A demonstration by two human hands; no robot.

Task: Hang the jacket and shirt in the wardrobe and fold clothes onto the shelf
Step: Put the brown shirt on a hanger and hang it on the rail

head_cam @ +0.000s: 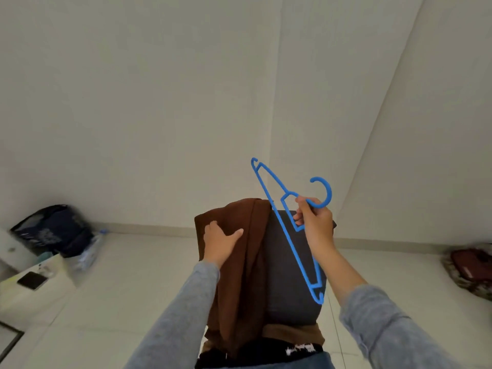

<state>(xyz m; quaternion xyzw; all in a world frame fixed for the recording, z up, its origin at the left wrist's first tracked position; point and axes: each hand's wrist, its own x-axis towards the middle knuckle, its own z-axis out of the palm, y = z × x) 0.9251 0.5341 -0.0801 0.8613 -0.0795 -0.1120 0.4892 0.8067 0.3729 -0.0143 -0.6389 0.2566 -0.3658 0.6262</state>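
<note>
A brown garment (239, 275) hangs draped over the back of a dark grey chair (287, 275) in the middle of the view. My left hand (221, 243) rests on the brown cloth near its top, thumb spread, fingers laid over the fabric. My right hand (315, 222) grips a blue plastic hanger (288, 235) at its neck, just below the hook. The hanger tilts steeply, one arm pointing up left and the other down in front of the chair back. More dark and brown clothes (292, 347) lie bunched at the chair's base.
A dark bag (53, 230) and a plastic bottle (90, 251) stand by the left wall. A white surface at the left edge carries a black phone (32, 280). A maroon bag (471, 265) lies on patterned cloth at the right. Pale floor tiles (133, 288) surround the chair.
</note>
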